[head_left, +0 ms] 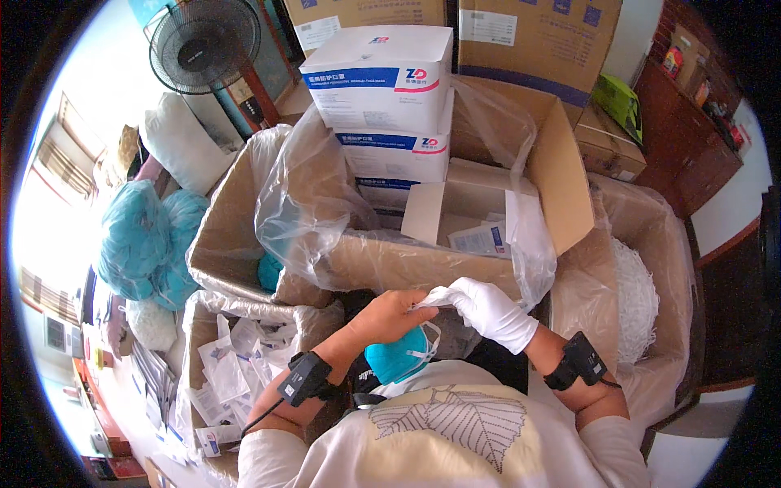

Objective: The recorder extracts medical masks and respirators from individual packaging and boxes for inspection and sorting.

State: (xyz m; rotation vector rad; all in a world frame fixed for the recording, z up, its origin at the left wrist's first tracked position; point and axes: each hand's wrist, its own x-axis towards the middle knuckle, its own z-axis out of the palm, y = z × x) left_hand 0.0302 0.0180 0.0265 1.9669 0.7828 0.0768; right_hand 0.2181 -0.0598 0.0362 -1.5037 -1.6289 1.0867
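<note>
White, thin piece (436, 298) is sitting btwn my hands: bare L hand (394, 315) is pinching it btwn thumb & fingers, no gap showing. Gloved R hand (490, 314) is meeting it w/ fingers drawn together; can't tell if they're gripping it or if it's just the glove's own tip. Teal mask (396, 359) w/ white straps is resting just below my L hand, btwn the forearms; can't tell what's supporting it. Prob. I'm at the adjusting step, tugging glove or piece straight. Next move's prob. calling for a steady L pinch & a gentle pull, w/o snagging straps. Packets (236, 370) are lying in a carton, left.
</note>
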